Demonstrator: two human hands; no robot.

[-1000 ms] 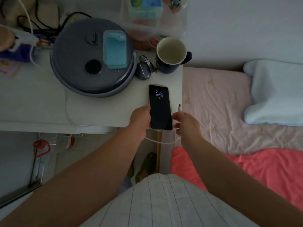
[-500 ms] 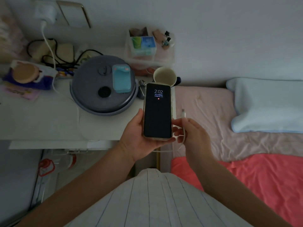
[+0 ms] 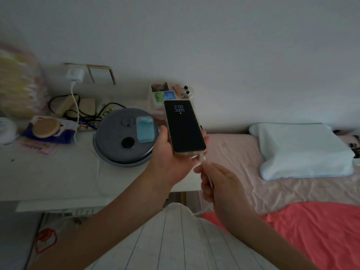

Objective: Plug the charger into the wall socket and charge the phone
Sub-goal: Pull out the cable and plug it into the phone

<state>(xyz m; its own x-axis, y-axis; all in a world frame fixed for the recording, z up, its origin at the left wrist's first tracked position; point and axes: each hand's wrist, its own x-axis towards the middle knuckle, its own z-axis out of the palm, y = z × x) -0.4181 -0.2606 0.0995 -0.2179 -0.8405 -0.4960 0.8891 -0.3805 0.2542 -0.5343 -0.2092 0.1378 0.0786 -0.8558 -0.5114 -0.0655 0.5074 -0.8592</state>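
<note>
The left hand (image 3: 171, 158) grips a black-screened smartphone (image 3: 184, 126) in a pale case above the white table (image 3: 58, 178), its screen reading 2:02. The right hand (image 3: 220, 184) pinches the white charging cable's connector (image 3: 203, 158) at the phone's bottom edge. A white charger block (image 3: 75, 74) sits in the wall socket.

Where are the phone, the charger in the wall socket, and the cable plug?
phone (image 3: 185, 126): head view, middle of its dark screen.
charger (image 3: 75, 74): head view, front face of the white block at the socket.
cable plug (image 3: 202, 158): head view, white connector at the phone's bottom edge.
</note>
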